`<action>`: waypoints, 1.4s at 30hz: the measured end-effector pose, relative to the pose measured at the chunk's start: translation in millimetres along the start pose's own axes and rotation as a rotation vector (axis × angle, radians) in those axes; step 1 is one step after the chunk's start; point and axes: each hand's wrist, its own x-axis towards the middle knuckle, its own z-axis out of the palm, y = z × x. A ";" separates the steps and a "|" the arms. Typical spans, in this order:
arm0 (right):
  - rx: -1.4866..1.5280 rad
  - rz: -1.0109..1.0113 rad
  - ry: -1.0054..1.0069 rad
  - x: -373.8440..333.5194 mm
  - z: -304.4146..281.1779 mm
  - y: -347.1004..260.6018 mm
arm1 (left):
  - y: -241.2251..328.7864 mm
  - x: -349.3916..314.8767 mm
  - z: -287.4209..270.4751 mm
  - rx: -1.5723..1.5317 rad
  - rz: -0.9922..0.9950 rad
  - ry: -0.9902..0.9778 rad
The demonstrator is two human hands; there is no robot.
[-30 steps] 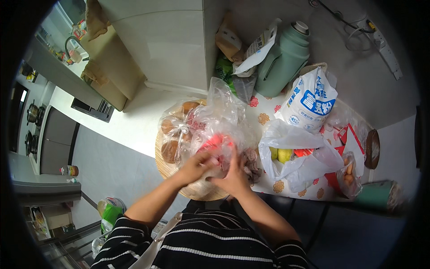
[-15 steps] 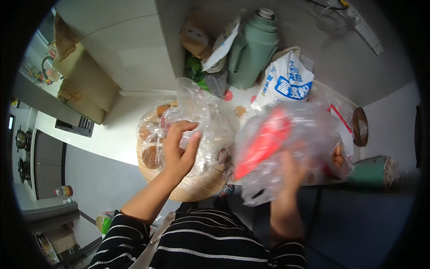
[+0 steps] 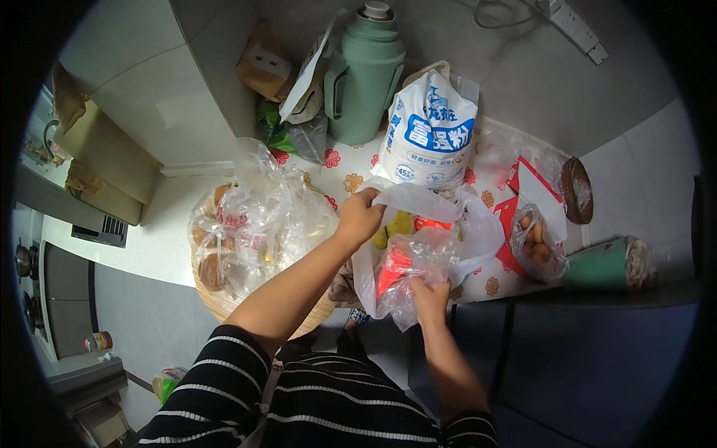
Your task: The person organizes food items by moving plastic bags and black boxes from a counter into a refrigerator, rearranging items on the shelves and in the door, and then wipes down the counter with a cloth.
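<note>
a flowered cloth [image 3: 470, 287] spreads under the things at the right; a round tray [image 3: 320, 316], heaped with clear plastic, sits at the left. the green flask [image 3: 367, 82] stands at the back, the white sack [image 3: 429, 134] near it. before the sack the white bag [image 3: 482, 228] gapes — the left hand [image 3: 360, 218] pinches its rim. the right hand [image 3: 431, 301] grips a crumpled clear bag [image 3: 433, 254], part red, at that mouth — yellow-green fruit [image 3: 401, 224] shows inside.

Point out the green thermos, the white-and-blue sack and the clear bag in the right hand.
Green thermos [image 3: 366, 82], head view: middle of its body.
White-and-blue sack [image 3: 429, 142], head view: its front.
Clear bag [image 3: 426, 261], head view: its crumpled middle.
</note>
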 end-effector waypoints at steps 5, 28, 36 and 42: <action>0.153 -0.061 0.161 23.2 -2.8 -10.7 | 36.3 -29.3 -9.1 -0.509 -0.332 -0.094; -0.803 -0.905 -0.270 16.4 31.6 24.6 | 29.1 -40.6 -50.1 -0.512 -0.282 -0.073; -0.723 -0.780 -0.463 16.5 23.7 -4.3 | 69.2 -104.6 -38.8 0.025 1.094 -0.090; -0.885 -0.839 -0.330 1.1 20.9 -29.1 | 80.9 -74.8 24.8 0.406 0.603 -0.219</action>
